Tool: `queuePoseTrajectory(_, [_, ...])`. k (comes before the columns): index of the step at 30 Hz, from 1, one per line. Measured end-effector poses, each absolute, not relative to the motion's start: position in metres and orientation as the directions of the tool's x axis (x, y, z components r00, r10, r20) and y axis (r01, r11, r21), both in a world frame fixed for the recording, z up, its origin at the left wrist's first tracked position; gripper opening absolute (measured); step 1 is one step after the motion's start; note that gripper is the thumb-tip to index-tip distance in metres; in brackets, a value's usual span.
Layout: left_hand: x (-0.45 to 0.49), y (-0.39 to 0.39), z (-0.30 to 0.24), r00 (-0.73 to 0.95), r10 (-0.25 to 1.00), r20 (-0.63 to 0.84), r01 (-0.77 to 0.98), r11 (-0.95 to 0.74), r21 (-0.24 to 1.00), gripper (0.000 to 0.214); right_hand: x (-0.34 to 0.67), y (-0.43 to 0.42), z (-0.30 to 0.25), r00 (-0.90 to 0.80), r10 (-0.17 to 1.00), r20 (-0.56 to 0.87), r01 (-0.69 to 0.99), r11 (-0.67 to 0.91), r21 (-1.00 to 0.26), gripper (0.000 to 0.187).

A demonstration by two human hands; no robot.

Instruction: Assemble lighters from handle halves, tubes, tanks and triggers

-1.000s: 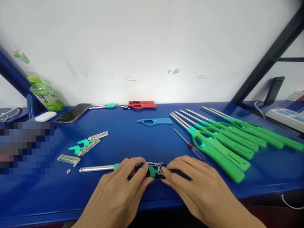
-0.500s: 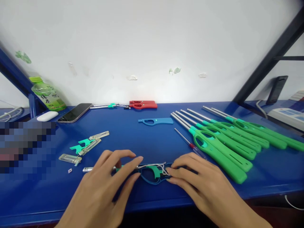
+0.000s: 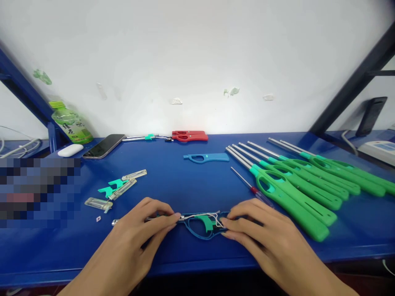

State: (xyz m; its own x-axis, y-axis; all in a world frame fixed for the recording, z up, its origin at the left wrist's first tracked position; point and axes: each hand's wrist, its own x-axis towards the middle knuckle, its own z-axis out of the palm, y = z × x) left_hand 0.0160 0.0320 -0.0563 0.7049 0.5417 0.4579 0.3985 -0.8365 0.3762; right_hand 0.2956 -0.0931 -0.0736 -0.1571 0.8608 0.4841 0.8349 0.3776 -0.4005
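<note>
A half-open blue lighter shell (image 3: 202,227) with a teal trigger and thin white wires lies near the front edge of the blue table (image 3: 185,185). Its metal tube sticks out to the left under my left hand (image 3: 138,234), whose fingertips pinch the tube where it meets the shell. My right hand (image 3: 262,234) presses on the shell's right end, fingers closed over it. A red-handled screwdriver (image 3: 251,188) lies just beyond my right hand.
Several finished green lighters (image 3: 296,185) lie in a row at the right. A blue shell half (image 3: 205,157), red shell halves (image 3: 189,135), loose teal and clear parts (image 3: 119,187), a phone (image 3: 103,146), a white case (image 3: 70,150) and a green bottle (image 3: 70,121) sit further back and left.
My left hand slid left off the lighter's trigger area onto the metal tube, uncovering the blue shell, teal trigger and wires. My right hand stayed on the right end.
</note>
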Motion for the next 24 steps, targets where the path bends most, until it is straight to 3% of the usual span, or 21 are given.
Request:
queuePoseTrajectory(7, [0.018, 0.033, -0.055, 0.709, 0.529, 0.467, 0.390, -0.845, 0.366, 0.026, 0.295, -0.093, -0.072, -0.151, 0.854, 0.497, 0.836, 0.379, -0.397, 0.012])
queuePoseTrajectory(14, [0.018, 0.026, -0.057, 0.688, 0.620, 0.377, 0.503, -0.782, 0.368, 0.027, 0.300, -0.089, -0.073, -0.190, 0.793, 0.578, 0.847, 0.430, -0.312, 0.013])
queuePoseTrajectory(19, [-0.001, 0.044, -0.040, 0.568, 0.645, 0.511, 0.591, -0.752, 0.293, 0.027, 0.300, -0.092, -0.070, -0.143, 0.763, 0.630, 0.879, 0.391, -0.274, 0.029])
queuePoseTrajectory(21, [-0.016, 0.059, -0.029, 0.497, 0.701, 0.511, 0.691, -0.676, 0.255, 0.034, 0.299, -0.096, -0.068, -0.103, 0.743, 0.661, 0.857, 0.404, -0.321, 0.024])
queuePoseTrajectory(24, [-0.044, 0.083, -0.016, 0.413, 0.775, 0.478, 0.784, -0.570, 0.247, 0.038, 0.303, -0.107, -0.076, 0.002, 0.724, 0.690, 0.736, 0.466, -0.491, 0.006])
